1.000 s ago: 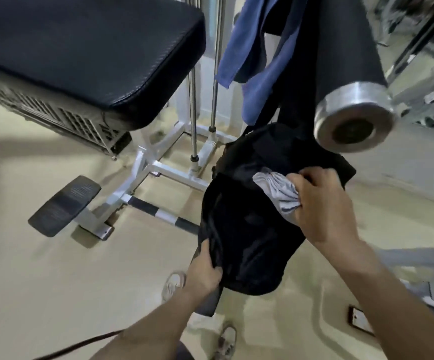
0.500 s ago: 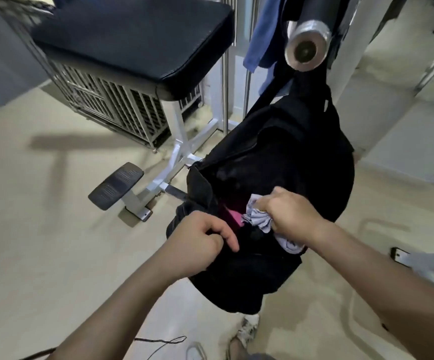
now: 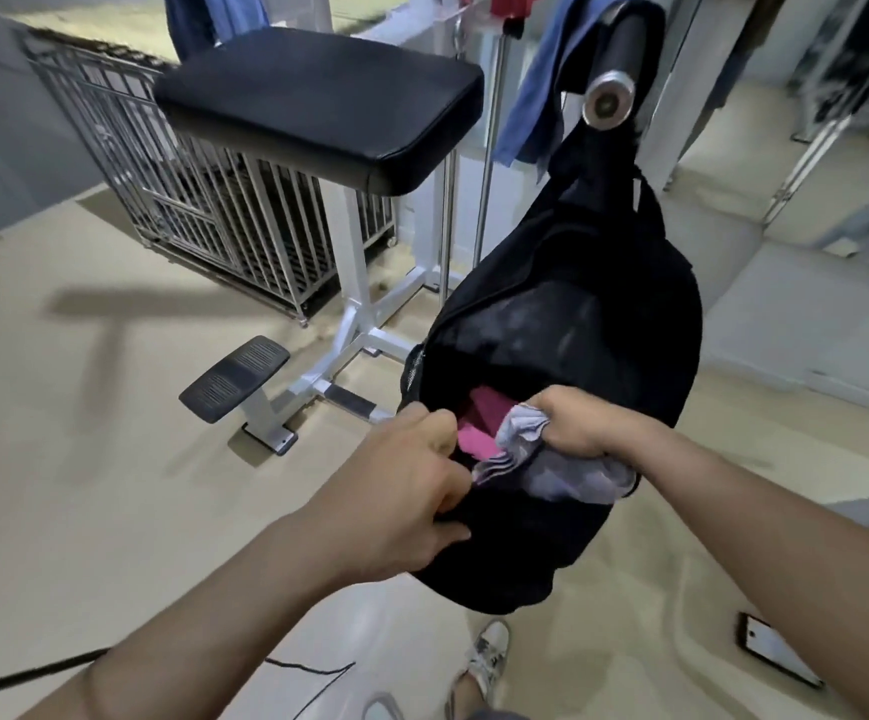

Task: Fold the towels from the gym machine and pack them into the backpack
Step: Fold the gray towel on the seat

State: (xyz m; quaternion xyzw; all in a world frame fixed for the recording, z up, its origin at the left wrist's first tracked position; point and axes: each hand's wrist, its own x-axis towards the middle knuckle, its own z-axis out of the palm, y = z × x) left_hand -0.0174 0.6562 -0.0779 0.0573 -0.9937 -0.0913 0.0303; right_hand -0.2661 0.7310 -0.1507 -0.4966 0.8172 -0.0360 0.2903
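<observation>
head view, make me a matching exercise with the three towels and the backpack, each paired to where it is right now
1 grey towel
2 pink towel
3 blue towel
4 backpack

A draped up beside the padded roller
B gripped by the right hand
C hangs from the roller, opening held by the left hand
D lies inside the backpack's opening

Pairs: 1-B, 2-D, 3-A, 4-C

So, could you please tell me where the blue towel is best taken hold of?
Probably by the blue towel's loose lower half, coming from the left: it hangs free on that side, while the roller and the backpack crowd its right. Then lift it up and off.
</observation>
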